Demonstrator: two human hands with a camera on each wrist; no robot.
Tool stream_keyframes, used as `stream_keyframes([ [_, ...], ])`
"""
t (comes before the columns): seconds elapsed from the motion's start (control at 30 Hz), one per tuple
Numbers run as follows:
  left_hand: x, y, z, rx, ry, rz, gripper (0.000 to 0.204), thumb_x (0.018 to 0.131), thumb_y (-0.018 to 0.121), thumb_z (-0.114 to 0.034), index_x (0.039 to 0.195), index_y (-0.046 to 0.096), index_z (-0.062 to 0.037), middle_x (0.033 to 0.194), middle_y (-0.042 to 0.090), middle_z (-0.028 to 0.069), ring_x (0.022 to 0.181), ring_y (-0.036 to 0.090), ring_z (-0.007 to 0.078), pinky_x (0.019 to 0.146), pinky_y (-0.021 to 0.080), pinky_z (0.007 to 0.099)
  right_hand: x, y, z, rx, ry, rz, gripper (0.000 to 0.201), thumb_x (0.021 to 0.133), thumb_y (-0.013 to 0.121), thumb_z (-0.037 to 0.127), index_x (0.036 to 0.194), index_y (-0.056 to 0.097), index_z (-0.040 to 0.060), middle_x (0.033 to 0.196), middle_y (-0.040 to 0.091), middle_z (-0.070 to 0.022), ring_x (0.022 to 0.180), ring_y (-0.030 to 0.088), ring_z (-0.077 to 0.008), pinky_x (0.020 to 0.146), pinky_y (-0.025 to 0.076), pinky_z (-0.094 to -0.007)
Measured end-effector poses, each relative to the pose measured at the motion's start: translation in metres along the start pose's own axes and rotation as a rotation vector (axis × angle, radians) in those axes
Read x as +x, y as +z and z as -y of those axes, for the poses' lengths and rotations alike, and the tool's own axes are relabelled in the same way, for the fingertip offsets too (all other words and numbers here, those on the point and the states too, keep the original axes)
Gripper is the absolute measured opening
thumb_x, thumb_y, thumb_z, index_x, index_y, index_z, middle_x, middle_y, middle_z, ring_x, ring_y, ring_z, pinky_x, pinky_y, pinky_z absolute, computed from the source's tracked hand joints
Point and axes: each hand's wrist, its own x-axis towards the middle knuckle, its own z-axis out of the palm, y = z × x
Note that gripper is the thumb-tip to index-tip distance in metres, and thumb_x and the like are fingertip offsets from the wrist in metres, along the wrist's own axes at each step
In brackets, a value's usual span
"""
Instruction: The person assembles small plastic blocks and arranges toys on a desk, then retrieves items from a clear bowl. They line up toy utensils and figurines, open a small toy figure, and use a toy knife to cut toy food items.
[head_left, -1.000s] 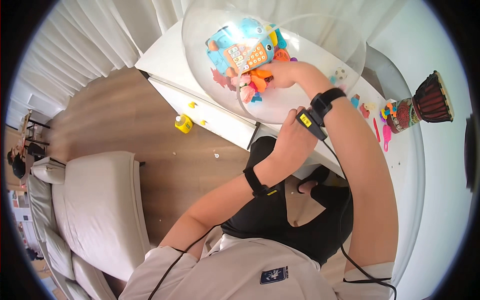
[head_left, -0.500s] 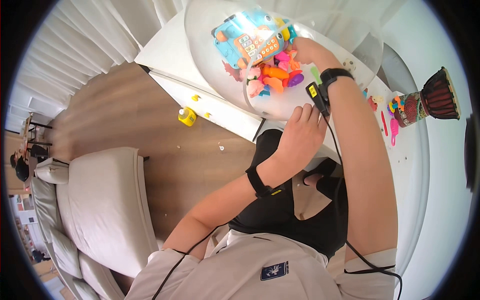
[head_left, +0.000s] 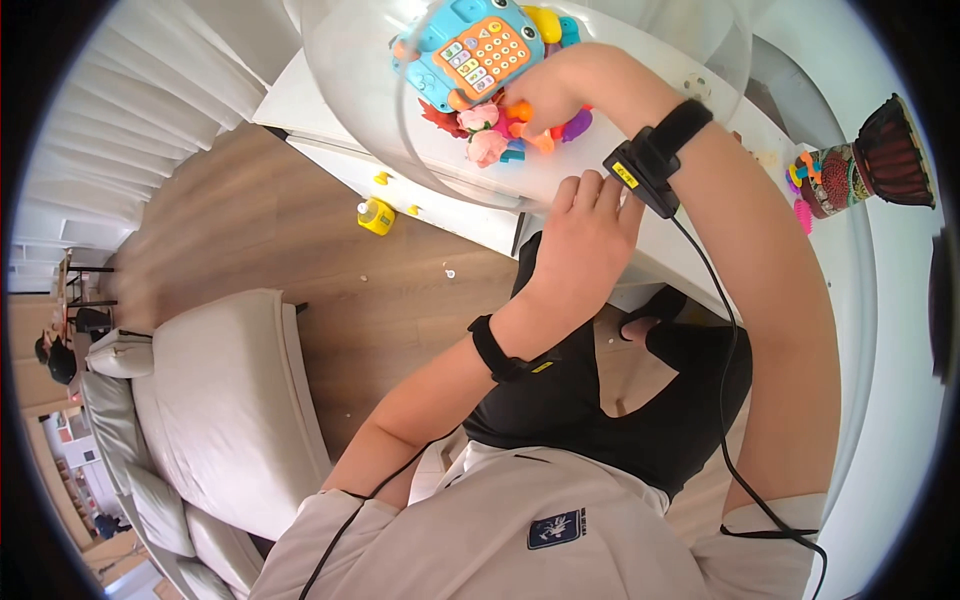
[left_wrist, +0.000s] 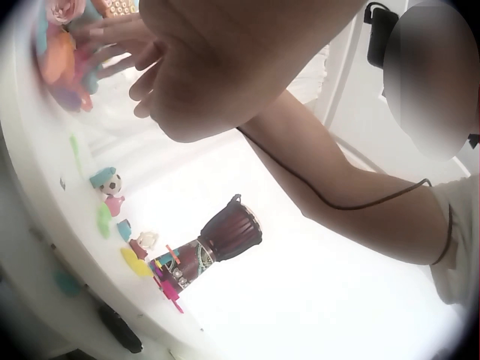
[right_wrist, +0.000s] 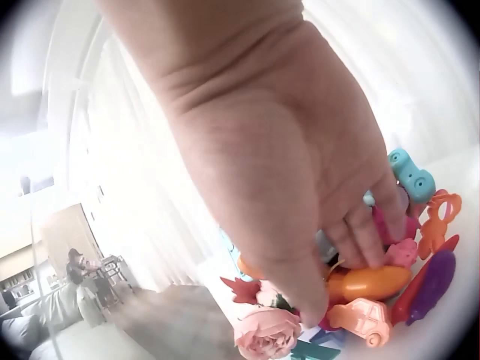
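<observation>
My right hand (head_left: 555,92) reaches into a large clear bowl (head_left: 405,90) of toys, its fingers pointing down and spread over the pile. In the right wrist view its fingertips touch an orange toy (right_wrist: 371,283), and the thumb is beside a pink artificial rose (right_wrist: 266,332). An orange toy car (right_wrist: 364,321) and a purple piece (right_wrist: 435,286) lie close by. Behind the hand stands a blue toy phone (head_left: 480,55) with an orange keypad. My left hand (head_left: 585,245) rests its fingers at the bowl's near rim, with the tips hidden in the head view.
The bowl stands on a white cabinet (head_left: 470,228). Farther right are a small drum (head_left: 835,180), a toy soccer ball (left_wrist: 111,184) and several small toys. A yellow bottle (head_left: 376,216) stands on the floor, and a light sofa (head_left: 225,390) is at the left.
My right hand moves to the pile's right side, then back left beside the phone. My left hand stays by the rim, its fingers now spread more. The head view shifts.
</observation>
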Motion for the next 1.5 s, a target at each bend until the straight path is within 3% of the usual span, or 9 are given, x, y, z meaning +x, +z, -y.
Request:
stream_keyframes([
  [0.13, -0.003, 0.001, 0.002, -0.084, -0.011, -0.01, 0.031, 0.082, 0.074, -0.01, 0.111, 0.067, -0.0002, 0.106, 0.065, 0.0135, 0.1, 0.059, 0.0293, 0.087, 0.047, 0.0409, 0.024, 0.024, -0.003, -0.101, -0.088, 0.008, 0.058, 0.092, 0.07, 0.043, 0.145, 0.059, 0.0218, 0.129, 0.071, -0.0078, 0.113, 0.07, -0.0298, 0.092, 0.058, -0.0438],
  [0.33, -0.008, 0.002, 0.003, -0.122, -0.02, -0.035, 0.032, 0.085, 0.073, -0.01, 0.115, 0.067, -0.0006, 0.107, 0.067, 0.0108, 0.1, 0.061, 0.0276, 0.086, 0.047, 0.0401, 0.003, 0.017, 0.005, -0.188, 0.101, 0.192, 0.05, 0.093, 0.07, 0.037, 0.139, 0.063, 0.0197, 0.125, 0.073, -0.0076, 0.113, 0.07, -0.0292, 0.093, 0.057, -0.0427],
  [0.53, -0.005, 0.0, 0.005, -0.101, -0.004, -0.065, 0.028, 0.087, 0.068, -0.004, 0.114, 0.068, 0.0001, 0.102, 0.068, 0.0095, 0.097, 0.061, 0.027, 0.082, 0.047, 0.039, 0.024, 0.035, -0.006, -0.019, 0.041, 0.063, 0.058, 0.091, 0.072, 0.036, 0.144, 0.058, 0.0199, 0.121, 0.074, -0.0086, 0.112, 0.07, -0.0295, 0.092, 0.056, -0.0423],
  [0.63, -0.002, -0.004, 0.004, -0.121, -0.027, 0.023, 0.03, 0.084, 0.068, -0.003, 0.113, 0.068, -0.0004, 0.101, 0.067, 0.0089, 0.094, 0.061, 0.0264, 0.079, 0.047, 0.039, 0.024, 0.038, 0.002, 0.041, -0.072, 0.111, 0.065, 0.089, 0.073, 0.033, 0.15, 0.053, 0.0222, 0.135, 0.067, -0.0085, 0.124, 0.064, -0.0295, 0.098, 0.054, -0.0432],
  [0.7, -0.003, -0.002, 0.004, -0.153, -0.029, 0.021, 0.032, 0.081, 0.068, -0.003, 0.113, 0.068, -0.0004, 0.101, 0.067, 0.0086, 0.093, 0.06, 0.0262, 0.078, 0.047, 0.039, 0.023, 0.047, -0.005, -0.015, -0.137, -0.012, 0.065, 0.09, 0.071, 0.029, 0.152, 0.052, 0.0231, 0.153, 0.053, -0.0081, 0.139, 0.053, -0.0287, 0.106, 0.051, -0.0445],
  [0.8, -0.004, 0.001, 0.002, -0.181, -0.021, 0.001, 0.036, 0.077, 0.068, -0.002, 0.113, 0.068, -0.0004, 0.101, 0.067, 0.0083, 0.092, 0.06, 0.0258, 0.076, 0.047, 0.0387, 0.021, 0.052, -0.01, 0.03, -0.099, 0.026, 0.066, 0.089, 0.069, 0.027, 0.153, 0.052, 0.0225, 0.162, 0.041, -0.0067, 0.148, 0.042, -0.027, 0.111, 0.047, -0.045],
  [1.1, 0.0, -0.001, 0.004, -0.13, -0.007, 0.014, 0.04, 0.074, 0.068, 0.0, 0.114, 0.067, -0.0003, 0.104, 0.069, 0.009, 0.094, 0.062, 0.0253, 0.075, 0.049, 0.0371, 0.012, 0.033, -0.013, -0.058, -0.1, 0.317, 0.051, 0.088, 0.063, 0.011, 0.136, 0.07, 0.0254, 0.158, 0.048, -0.004, 0.128, 0.061, -0.0294, 0.101, 0.052, -0.0429],
  [1.2, -0.001, 0.0, 0.004, -0.13, -0.007, 0.0, 0.04, 0.074, 0.068, 0.0, 0.114, 0.066, -0.0005, 0.104, 0.069, 0.0085, 0.095, 0.063, 0.0253, 0.076, 0.05, 0.0371, 0.011, 0.031, -0.013, -0.015, 0.013, 0.344, 0.054, 0.088, 0.063, 0.008, 0.139, 0.068, 0.0264, 0.159, 0.046, -0.0027, 0.133, 0.058, -0.0274, 0.103, 0.051, -0.0399],
  [1.5, -0.002, 0.002, 0.001, -0.115, -0.002, 0.04, 0.039, 0.072, 0.068, -0.001, 0.112, 0.066, -0.0018, 0.1, 0.068, 0.0059, 0.095, 0.063, 0.023, 0.072, 0.053, 0.0349, 0.02, 0.059, -0.018, 0.077, -0.043, 0.169, 0.052, 0.093, 0.063, 0.01, 0.144, 0.065, 0.0207, 0.162, 0.042, -0.0033, 0.142, 0.049, -0.0253, 0.113, 0.045, -0.0407],
])
